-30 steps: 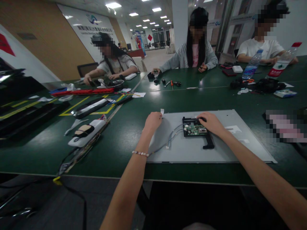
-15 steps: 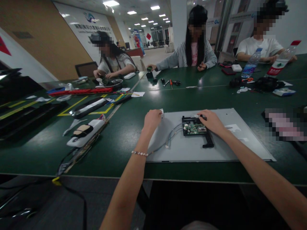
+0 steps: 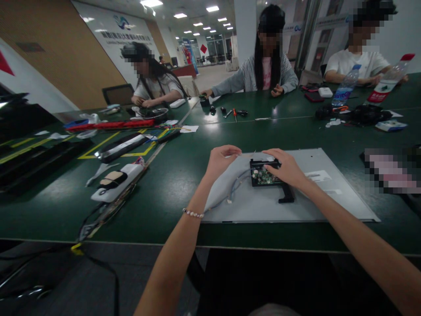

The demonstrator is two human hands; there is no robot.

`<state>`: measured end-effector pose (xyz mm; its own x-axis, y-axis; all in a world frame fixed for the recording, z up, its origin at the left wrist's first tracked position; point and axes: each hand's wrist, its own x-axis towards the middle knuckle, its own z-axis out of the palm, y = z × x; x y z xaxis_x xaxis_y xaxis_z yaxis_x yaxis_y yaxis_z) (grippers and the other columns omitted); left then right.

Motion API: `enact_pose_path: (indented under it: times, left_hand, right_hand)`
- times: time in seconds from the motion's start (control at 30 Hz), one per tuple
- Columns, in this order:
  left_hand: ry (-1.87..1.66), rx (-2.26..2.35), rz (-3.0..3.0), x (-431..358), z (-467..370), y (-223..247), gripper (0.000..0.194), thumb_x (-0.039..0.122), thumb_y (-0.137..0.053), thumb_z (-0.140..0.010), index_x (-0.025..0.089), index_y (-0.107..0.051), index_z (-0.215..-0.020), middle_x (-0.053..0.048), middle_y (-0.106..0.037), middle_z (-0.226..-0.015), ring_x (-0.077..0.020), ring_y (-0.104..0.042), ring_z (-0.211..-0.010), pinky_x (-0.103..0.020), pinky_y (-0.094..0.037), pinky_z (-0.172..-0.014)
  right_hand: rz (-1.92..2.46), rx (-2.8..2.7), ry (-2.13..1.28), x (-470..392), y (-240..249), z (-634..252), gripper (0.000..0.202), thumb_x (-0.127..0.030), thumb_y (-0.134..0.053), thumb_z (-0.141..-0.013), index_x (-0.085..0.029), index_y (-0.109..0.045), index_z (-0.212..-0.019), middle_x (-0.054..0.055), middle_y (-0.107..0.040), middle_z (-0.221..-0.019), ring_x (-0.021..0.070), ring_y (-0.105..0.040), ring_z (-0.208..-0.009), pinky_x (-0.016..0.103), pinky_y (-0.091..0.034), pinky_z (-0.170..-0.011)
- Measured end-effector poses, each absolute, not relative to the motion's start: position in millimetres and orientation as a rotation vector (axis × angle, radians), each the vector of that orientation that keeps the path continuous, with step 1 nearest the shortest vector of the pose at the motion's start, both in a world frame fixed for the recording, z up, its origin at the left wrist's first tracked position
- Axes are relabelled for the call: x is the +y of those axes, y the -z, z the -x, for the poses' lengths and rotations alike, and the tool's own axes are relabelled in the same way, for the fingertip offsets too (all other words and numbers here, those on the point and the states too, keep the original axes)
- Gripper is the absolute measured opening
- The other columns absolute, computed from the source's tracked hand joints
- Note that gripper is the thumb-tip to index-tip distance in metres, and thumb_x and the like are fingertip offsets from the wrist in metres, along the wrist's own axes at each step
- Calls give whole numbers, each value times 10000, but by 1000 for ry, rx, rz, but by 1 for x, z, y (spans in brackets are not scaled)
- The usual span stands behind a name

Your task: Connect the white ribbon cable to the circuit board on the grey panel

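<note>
A flat white-grey panel [image 3: 237, 210] lies on the green table in front of me. Near its far middle sits a black frame with a green circuit board [image 3: 263, 177], grey cables running from its left side and a black arm at its lower right. My right hand [image 3: 284, 167] is over the board's right part, thumb bent across it and fingers at its far edge. My left hand [image 3: 224, 159] is above the panel's far left corner, fingers bent with thumb and fingertips close together; whatever is between them is too small to make out.
Left of the panel lies a white device [image 3: 118, 182] with cables. Screwdriver [image 3: 234, 115] and small black parts lie further back. Bottles [image 3: 345, 85] stand at the back right, a blurred pink item [image 3: 390, 171] at the right. Three people sit across the table.
My left hand has moved right and slightly away from the panel's far left corner. My right hand's thumb has shifted left over the board. A person's hand opposite has lowered a small item onto the black box.
</note>
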<state>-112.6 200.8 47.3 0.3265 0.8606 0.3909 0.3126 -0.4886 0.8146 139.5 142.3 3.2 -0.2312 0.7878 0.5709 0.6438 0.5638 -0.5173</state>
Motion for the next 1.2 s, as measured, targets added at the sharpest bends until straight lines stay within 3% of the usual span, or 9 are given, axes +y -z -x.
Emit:
enact_pose_path:
  times: [0.27, 0.5, 0.6, 0.77, 0.93, 1.13, 1.2]
  left_hand:
    - [-1038, 848, -1981, 192, 107, -49, 148, 194, -650, -779, 149, -738, -889, -69, -752, -917, -173, -701, -878, -327, -553, -873]
    - [-979, 848, -2052, 189, 104, -49, 127, 202, -642, -804, 164, -739, -876, -60, -753, -916, -156, -694, -878, -326, -548, -885]
    - [-977, 865, -2054, 188, 104, -50, 124, 193, -635, -809, 166, -741, -867, -60, -753, -916, -157, -693, -882, -326, -548, -884]
    - [-966, 885, -2052, 189, 105, -50, 121, 206, -651, -803, 164, -743, -870, -63, -753, -922, -164, -694, -884, -331, -549, -880]
    - [-978, 817, -2036, 189, 105, -49, 116, 220, -669, -797, 164, -742, -868, -57, -752, -902, -159, -695, -859, -327, -552, -874]
    - [-972, 781, -2067, 188, 107, -51, 122, 225, -661, -808, 162, -743, -872, -60, -754, -900, -154, -698, -849, -308, -555, -853]
    - [-956, 809, -2099, 188, 109, -53, 129, 216, -650, -809, 161, -744, -877, -60, -755, -906, -160, -700, -861, -306, -554, -854]
  right_hand:
    - [1080, -1877, -318, 133, -11, -127, 416, -226, -635, -850, -251, -606, -1265, 75, -653, -1215, 243, -608, -1129, 436, -493, -981]
    - [1084, -1763, -401, 133, -12, -126, 119, -243, -595, -873, -228, -706, -914, 46, -726, -939, 202, -683, -851, 370, -568, -805]
    - [1053, -1697, -488, 133, -11, -124, 150, -250, -607, -862, -222, -692, -982, 58, -725, -977, 203, -696, -881, 373, -578, -825]
    - [989, -1717, -603, 134, -9, -122, 414, -226, -628, -834, -240, -600, -1246, 80, -686, -1175, 221, -673, -1052, 410, -555, -930]
    - [998, -1734, -514, 134, -8, -122, 448, -211, -659, -801, -257, -604, -1244, 85, -630, -1216, 223, -665, -1033, 400, -575, -878]
    - [1032, -1764, -481, 132, -12, -121, 116, -249, -633, -843, -230, -710, -929, 51, -722, -983, 217, -681, -936, 375, -561, -838]
    - [1050, -1770, -488, 130, -14, -120, 105, -258, -619, -855, -226, -718, -869, 42, -740, -911, 210, -690, -865, 363, -561, -797]
